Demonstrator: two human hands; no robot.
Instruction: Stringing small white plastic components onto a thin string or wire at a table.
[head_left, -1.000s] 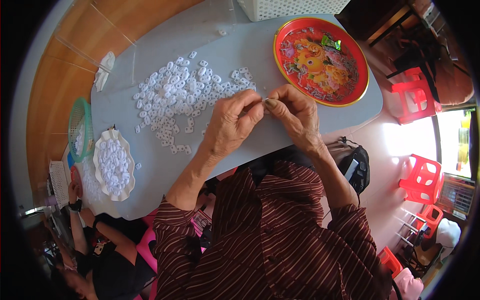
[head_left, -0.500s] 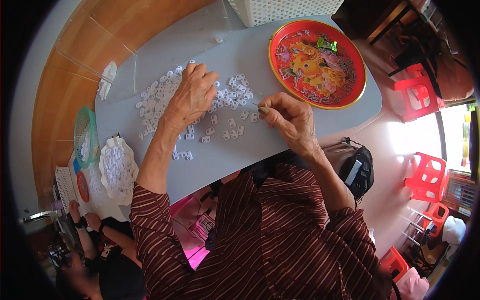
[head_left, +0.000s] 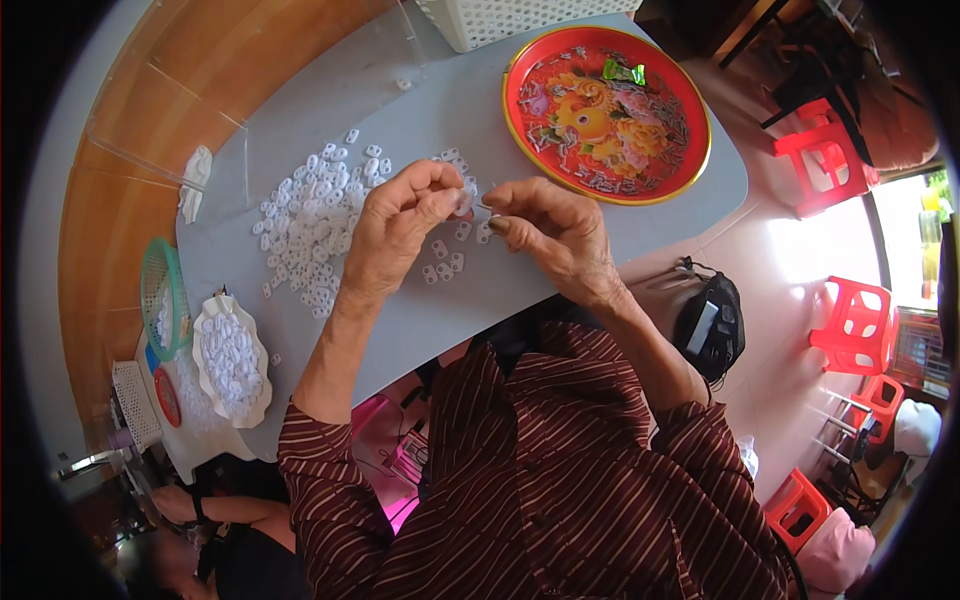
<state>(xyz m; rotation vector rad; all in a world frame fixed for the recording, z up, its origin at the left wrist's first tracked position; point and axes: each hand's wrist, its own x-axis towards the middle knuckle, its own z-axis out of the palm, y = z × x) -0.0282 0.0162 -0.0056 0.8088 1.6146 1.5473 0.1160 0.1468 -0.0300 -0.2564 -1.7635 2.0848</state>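
Note:
My left hand [head_left: 395, 235] pinches a small white two-holed plastic piece [head_left: 463, 203] between thumb and fingertips, above the grey table [head_left: 330, 372]. Facing it from the right, my right hand [head_left: 565, 240] grips a thin metal pin [head_left: 484, 207], its tip at or very close to the piece; whether it has entered a hole cannot be seen. A heap of similar white pieces [head_left: 318, 205] spreads left of my left hand, and several loose ones [head_left: 442, 268] lie below both hands. Beyond my right hand is a round red flowered tray [head_left: 690, 180] holding many small metal pins [head_left: 600, 180].
A green wrapped packet [head_left: 624, 72] lies in the tray. At the back stands a white perforated basket [head_left: 470, 30]. To the left are a scalloped dish [head_left: 258, 412] of white parts, a green basket [head_left: 183, 300] and a crumpled white cloth [head_left: 196, 180]. Another person's arm [head_left: 245, 510] reaches in lower left.
My left hand has come from the heap toward my right hand and now holds a white piece up to the pin. The view has shifted slightly.

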